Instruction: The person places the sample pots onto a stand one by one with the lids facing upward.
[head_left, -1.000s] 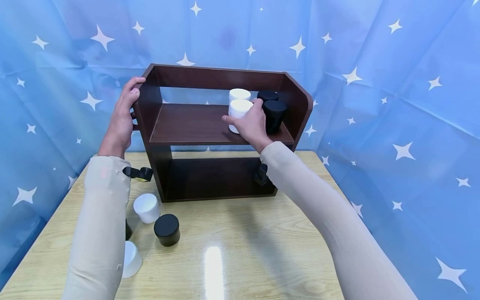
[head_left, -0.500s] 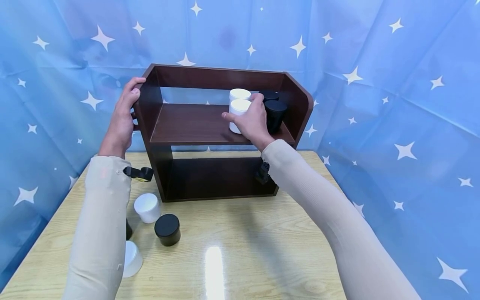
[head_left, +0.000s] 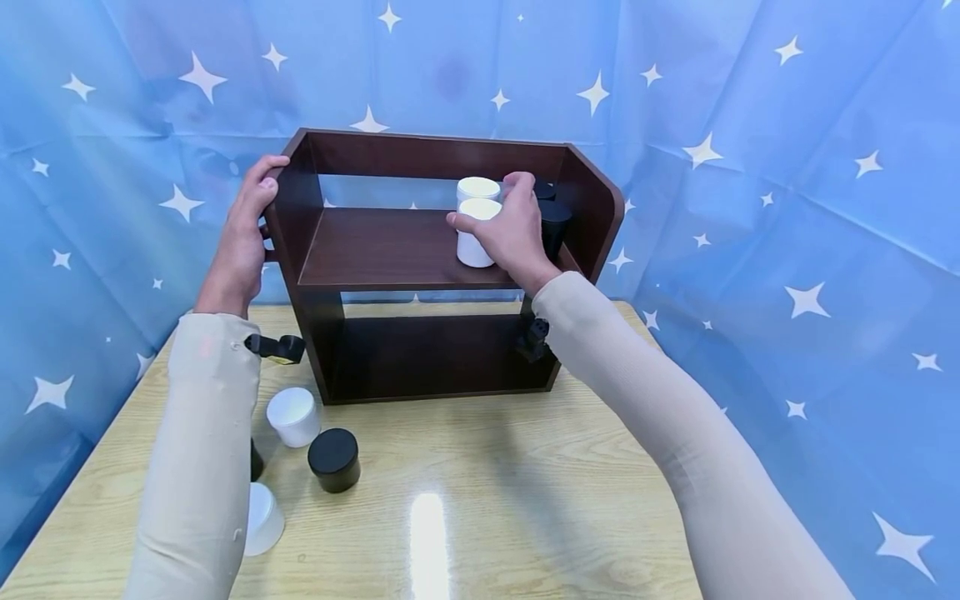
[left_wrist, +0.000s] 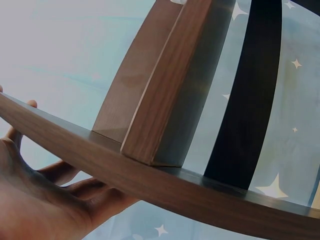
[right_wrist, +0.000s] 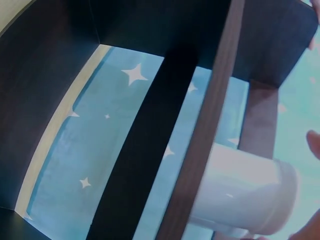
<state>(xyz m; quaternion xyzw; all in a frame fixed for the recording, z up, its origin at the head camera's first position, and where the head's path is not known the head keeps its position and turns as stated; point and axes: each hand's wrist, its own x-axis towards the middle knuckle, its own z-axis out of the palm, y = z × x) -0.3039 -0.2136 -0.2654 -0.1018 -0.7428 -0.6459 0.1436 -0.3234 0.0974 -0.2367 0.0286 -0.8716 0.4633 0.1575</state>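
Note:
My left hand [head_left: 238,229] grips the left side panel of a dark brown two-tier shelf [head_left: 375,246]; in the left wrist view, fingers [left_wrist: 92,190] press its outer face. On the upper tier, my right hand [head_left: 517,237] is spread beside and over the front white jar [head_left: 474,248]. Its thumb [right_wrist: 313,142] stands apart from that jar in the right wrist view. Behind this jar stands another white jar [head_left: 478,188]. To the right, a front black jar [head_left: 556,221] and a rear black jar [head_left: 546,191] are partly hidden by my right hand.
On the wooden table [head_left: 465,467], left of centre, are a white jar [head_left: 293,417], a black jar [head_left: 333,460] and another white jar [head_left: 264,521]. A further dark thing [head_left: 257,461] is mostly behind my left sleeve. A blue star-patterned curtain [head_left: 750,250] hangs around the table.
My right hand has shifted slightly right, its fingers spreading away from the front white jar and covering more of the black jars. The white jars and my left hand stay put.

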